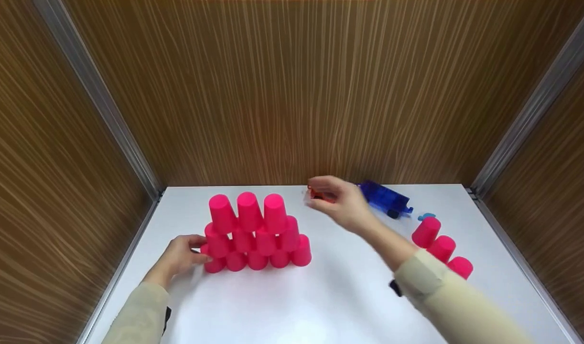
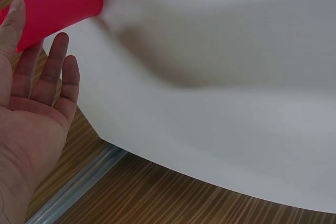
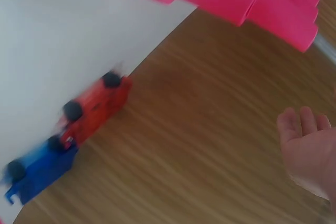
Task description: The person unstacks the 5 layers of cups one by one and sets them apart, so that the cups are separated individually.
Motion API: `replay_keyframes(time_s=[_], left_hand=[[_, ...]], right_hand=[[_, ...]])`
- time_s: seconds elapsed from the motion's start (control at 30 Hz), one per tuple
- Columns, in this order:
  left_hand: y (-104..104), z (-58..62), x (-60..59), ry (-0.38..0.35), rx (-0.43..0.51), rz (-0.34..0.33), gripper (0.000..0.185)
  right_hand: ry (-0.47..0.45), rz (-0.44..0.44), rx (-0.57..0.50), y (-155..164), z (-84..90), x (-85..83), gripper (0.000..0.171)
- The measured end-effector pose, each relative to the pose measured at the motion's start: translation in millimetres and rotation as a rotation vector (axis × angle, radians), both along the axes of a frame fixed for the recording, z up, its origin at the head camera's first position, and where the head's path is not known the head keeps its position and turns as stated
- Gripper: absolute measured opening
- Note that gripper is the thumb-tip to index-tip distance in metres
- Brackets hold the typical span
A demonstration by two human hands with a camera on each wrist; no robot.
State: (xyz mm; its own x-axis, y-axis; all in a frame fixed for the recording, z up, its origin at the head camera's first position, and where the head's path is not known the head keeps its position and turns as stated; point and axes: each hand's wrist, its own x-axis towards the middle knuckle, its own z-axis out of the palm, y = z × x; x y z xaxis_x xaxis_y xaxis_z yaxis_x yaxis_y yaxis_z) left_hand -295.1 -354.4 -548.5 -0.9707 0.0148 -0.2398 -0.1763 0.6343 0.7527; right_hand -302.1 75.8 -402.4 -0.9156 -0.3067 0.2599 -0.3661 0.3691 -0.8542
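Upside-down pink cups [image 1: 265,241] stand in a tiered wall left of the middle of the table, with three in the top row. My left hand [image 1: 183,255] is at the wall's left end, thumb in front of the end bottom cup [image 1: 215,264] and fingers reaching behind it. In the left wrist view the thumb lies against a pink cup [image 2: 65,1], and the other visible fingers extend loosely past it. My right hand [image 1: 344,200] hovers right of the top row, blurred, fingers curved and holding nothing.
A blue toy vehicle [image 1: 385,198] lies near the back edge, beside a red toy vehicle [image 3: 100,108] partly hidden by my right hand in the head view. A small light-blue piece [image 1: 426,216] and three more pink cups [image 1: 441,248] are at the right. Wood-patterned panels [image 1: 292,95] enclose the table.
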Motion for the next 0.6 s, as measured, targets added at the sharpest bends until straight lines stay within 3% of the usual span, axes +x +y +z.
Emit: replay_keyframes(time_s=[0.3,0.6], left_hand=[[-2.6,2.5,1.1,0.007,-0.017,-0.009,0.056],[-1.2,1.1,0.9,0.017,-0.020,-0.020,0.056]], right_hand=[[-0.082,0.010,0.074,-49.7,-7.1,-2.7,0.056],[-0.129,0.011,0.104,-68.8,-18.6,-8.4,0.065]])
